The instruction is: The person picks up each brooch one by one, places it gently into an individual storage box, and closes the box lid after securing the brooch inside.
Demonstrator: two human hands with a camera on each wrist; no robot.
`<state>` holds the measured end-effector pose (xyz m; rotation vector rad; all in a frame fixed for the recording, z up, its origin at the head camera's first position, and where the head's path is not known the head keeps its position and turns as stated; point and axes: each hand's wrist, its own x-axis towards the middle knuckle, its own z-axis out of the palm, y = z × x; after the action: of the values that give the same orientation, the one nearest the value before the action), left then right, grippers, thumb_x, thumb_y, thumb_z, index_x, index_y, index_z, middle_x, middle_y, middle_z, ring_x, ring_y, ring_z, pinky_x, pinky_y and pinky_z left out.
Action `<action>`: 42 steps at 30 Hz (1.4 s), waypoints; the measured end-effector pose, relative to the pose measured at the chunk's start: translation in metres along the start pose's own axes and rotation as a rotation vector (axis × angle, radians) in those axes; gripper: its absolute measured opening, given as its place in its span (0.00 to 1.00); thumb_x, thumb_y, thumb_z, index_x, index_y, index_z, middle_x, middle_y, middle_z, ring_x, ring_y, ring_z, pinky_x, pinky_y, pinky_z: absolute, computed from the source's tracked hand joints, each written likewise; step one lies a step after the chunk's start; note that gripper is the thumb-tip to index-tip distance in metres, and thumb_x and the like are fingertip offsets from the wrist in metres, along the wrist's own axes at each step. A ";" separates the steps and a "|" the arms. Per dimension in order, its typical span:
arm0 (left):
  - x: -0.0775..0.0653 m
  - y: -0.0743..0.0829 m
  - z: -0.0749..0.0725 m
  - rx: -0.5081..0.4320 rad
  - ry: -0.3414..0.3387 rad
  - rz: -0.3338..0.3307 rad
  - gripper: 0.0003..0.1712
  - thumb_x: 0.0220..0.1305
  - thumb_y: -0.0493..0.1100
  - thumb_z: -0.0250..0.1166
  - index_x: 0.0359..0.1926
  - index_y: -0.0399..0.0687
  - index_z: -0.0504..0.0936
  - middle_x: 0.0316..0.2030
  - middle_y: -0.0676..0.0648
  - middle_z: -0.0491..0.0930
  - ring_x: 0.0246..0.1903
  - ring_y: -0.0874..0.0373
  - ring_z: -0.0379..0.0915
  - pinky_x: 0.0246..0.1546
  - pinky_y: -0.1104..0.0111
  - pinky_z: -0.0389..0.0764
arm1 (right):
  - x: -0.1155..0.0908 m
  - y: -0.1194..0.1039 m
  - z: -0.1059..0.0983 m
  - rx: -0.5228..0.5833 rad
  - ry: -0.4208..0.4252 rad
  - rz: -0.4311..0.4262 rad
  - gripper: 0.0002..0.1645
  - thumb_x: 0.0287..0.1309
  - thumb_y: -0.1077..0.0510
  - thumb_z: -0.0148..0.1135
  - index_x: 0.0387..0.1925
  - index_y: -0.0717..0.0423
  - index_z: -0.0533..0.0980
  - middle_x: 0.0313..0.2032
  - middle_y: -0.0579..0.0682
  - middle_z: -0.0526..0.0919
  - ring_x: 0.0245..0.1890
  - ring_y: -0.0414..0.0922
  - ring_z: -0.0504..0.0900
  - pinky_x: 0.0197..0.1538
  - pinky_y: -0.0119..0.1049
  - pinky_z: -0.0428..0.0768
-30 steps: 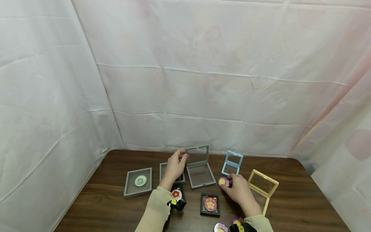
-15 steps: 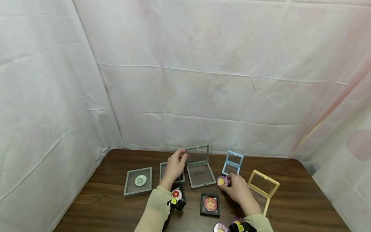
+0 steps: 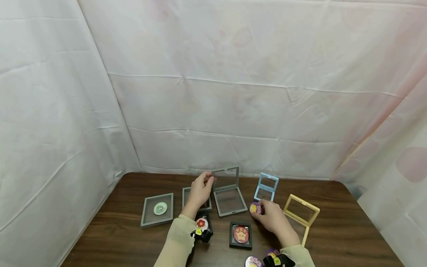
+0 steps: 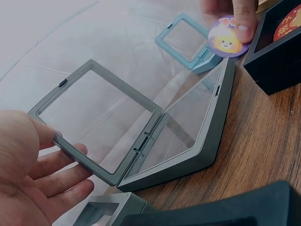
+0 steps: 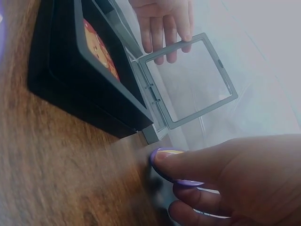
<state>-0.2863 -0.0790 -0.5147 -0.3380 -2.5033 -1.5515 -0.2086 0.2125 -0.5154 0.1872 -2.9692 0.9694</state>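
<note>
My left hand (image 3: 200, 191) pinches the side edge of a raised clear lid (image 4: 125, 86), thumb on one face and fingers behind it. The lid is hinged to a grey display frame (image 3: 232, 213), whose base lies on the table with a clear film across it. To the right, my right hand (image 3: 272, 218) holds a round purple button badge (image 3: 254, 208) between thumb and fingers, close beside the base's front right corner. A yellow cartoon figure shows on the badge in the left wrist view. From the right wrist, my thumb (image 5: 181, 162) covers much of it.
A small blue frame (image 3: 266, 189) and a yellow frame (image 3: 301, 222) stand unfolded at right. Black cases hold a red badge (image 3: 241, 234) and a flower badge (image 3: 202, 223). A grey frame (image 3: 145, 209) with a green badge lies left. Purple badges (image 3: 253, 261) lie in front.
The right hand and its badge have shifted slightly left, toward the grey frame. The left hand keeps its place on the lid.
</note>
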 end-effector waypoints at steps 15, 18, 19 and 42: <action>0.000 0.000 -0.001 0.006 0.000 0.006 0.18 0.88 0.44 0.57 0.67 0.40 0.82 0.53 0.47 0.90 0.58 0.45 0.85 0.52 0.48 0.83 | 0.001 -0.001 0.001 -0.019 0.009 -0.037 0.13 0.60 0.59 0.82 0.43 0.58 0.87 0.37 0.49 0.87 0.39 0.47 0.85 0.46 0.51 0.84; 0.000 0.000 0.000 0.009 -0.003 0.011 0.17 0.88 0.45 0.57 0.65 0.42 0.83 0.53 0.48 0.90 0.56 0.46 0.85 0.51 0.49 0.83 | 0.000 -0.001 0.001 -0.023 0.009 -0.049 0.11 0.61 0.58 0.82 0.41 0.57 0.87 0.36 0.48 0.86 0.39 0.46 0.84 0.45 0.50 0.83; 0.000 0.000 0.000 0.010 -0.005 0.011 0.17 0.88 0.45 0.57 0.65 0.43 0.83 0.53 0.48 0.90 0.56 0.46 0.86 0.50 0.50 0.83 | 0.000 -0.001 0.001 -0.023 0.010 -0.054 0.10 0.61 0.59 0.82 0.40 0.56 0.87 0.35 0.48 0.86 0.39 0.46 0.83 0.44 0.49 0.82; 0.000 0.001 0.000 0.046 -0.011 0.013 0.16 0.88 0.45 0.56 0.65 0.45 0.83 0.53 0.46 0.90 0.51 0.48 0.85 0.44 0.56 0.79 | -0.002 -0.005 -0.005 0.091 0.028 -0.060 0.05 0.69 0.60 0.76 0.38 0.51 0.84 0.30 0.41 0.81 0.30 0.40 0.75 0.37 0.40 0.77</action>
<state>-0.2855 -0.0783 -0.5139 -0.3567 -2.5347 -1.4888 -0.2061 0.2114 -0.5086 0.2604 -2.8785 1.0905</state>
